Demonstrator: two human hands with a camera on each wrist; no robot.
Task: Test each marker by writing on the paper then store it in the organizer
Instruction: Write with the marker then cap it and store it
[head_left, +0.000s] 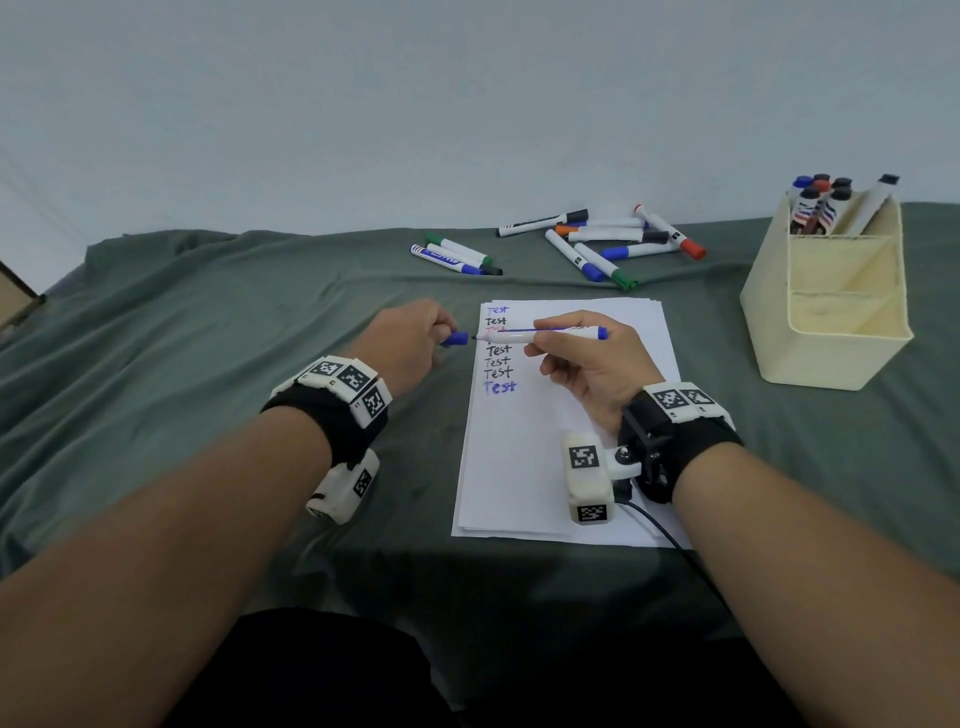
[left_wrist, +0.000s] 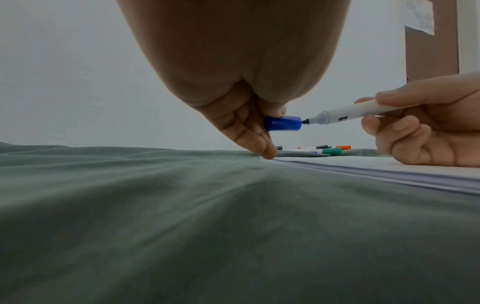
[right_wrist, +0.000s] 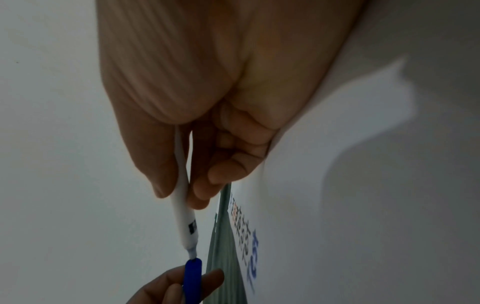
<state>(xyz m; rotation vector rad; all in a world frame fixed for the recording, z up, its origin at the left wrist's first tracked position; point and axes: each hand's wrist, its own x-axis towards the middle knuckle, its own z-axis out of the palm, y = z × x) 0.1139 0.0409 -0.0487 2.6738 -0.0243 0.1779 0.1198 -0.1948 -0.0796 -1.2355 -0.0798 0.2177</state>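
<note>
My right hand (head_left: 587, 358) holds a white marker (head_left: 540, 334) with a blue end, level above the paper (head_left: 587, 467), tip pointing left. My left hand (head_left: 415, 343) pinches the blue cap (head_left: 456, 339) just left of the tip; in the left wrist view the tip sits at the mouth of the cap (left_wrist: 283, 123). The paper carries several lines reading "Test", the lowest in blue. The cream organizer (head_left: 831, 291) stands at the right, with several markers upright in its back compartment.
Several loose markers (head_left: 602, 241) lie on the green cloth (head_left: 208, 338) beyond the paper, in two groups. The organizer's front compartments hold nothing. A pale wall rises behind the table.
</note>
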